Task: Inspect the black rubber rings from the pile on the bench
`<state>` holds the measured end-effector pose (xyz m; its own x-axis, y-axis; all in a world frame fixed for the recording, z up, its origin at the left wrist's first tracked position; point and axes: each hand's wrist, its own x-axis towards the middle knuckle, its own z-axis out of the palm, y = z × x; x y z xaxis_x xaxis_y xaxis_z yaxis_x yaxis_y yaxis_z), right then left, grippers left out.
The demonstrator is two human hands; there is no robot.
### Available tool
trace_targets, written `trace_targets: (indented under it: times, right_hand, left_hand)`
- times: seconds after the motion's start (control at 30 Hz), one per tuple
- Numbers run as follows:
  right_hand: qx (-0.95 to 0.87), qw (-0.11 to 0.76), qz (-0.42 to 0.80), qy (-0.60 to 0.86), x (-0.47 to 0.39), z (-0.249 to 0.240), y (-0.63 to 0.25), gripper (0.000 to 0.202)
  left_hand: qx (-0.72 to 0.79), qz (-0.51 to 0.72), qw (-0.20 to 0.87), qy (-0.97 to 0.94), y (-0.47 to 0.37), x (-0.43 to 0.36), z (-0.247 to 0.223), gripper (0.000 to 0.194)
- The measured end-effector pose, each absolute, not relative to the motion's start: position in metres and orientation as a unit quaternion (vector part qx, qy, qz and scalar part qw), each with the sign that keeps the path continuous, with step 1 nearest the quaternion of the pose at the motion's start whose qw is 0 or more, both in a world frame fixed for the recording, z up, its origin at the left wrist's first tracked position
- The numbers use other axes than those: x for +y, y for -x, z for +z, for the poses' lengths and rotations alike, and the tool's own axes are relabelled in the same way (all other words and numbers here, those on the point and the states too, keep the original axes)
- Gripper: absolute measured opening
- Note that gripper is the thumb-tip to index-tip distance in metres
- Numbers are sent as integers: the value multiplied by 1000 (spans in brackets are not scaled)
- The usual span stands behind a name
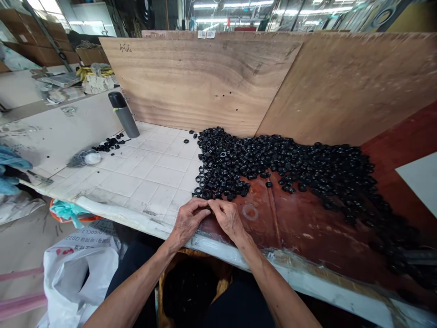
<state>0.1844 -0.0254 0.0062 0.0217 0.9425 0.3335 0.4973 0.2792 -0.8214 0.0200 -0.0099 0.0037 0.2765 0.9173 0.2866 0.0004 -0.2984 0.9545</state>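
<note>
Fingertips meet at the near edge of a long pile of small black ring-shaped parts (235, 157) on the table. My left hand (190, 219) is pinched around a small dark piece, mostly hidden by the fingers. Touching it from the right, my right hand (226, 217) has its thumb and forefinger pressed together; what they hold, if anything, is hidden. The parts lie heaped against the wooden board, spreading over white tiles and a red-brown surface.
A grey bottle (127, 119) with a black cap stands at the back left, beside a small black heap (109, 144). A wooden board (198, 82) rises behind. Below the table edge are an open container (189, 289) of dark contents and a white sack (73, 273).
</note>
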Motion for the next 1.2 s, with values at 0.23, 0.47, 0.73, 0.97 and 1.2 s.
trace_targets:
  times: [0.23,0.47,0.73,0.97,1.2]
  right_hand:
    - [-620,499,243,555,-25,7,-183,31]
    - [-670,491,222,510,-29,8,-187,15]
    - [-649,491,244,527,-31,8,-187,17]
    - [-646,495,265,517,-29,7,-187,17]
    - [-594,544,314,502,-29,7,-188,16]
  left_hand:
    - [371,471,525,-604,-22,-8,0,18]
    - [406,490,538,-553,-21,-7,-3,24]
    - [400,486,536,-563,-21,-9,-2,24]
    - [381,495,516,-586,-22,-9,-1,20]
    - [394,509,519,-562,-21,-7,-3,24]
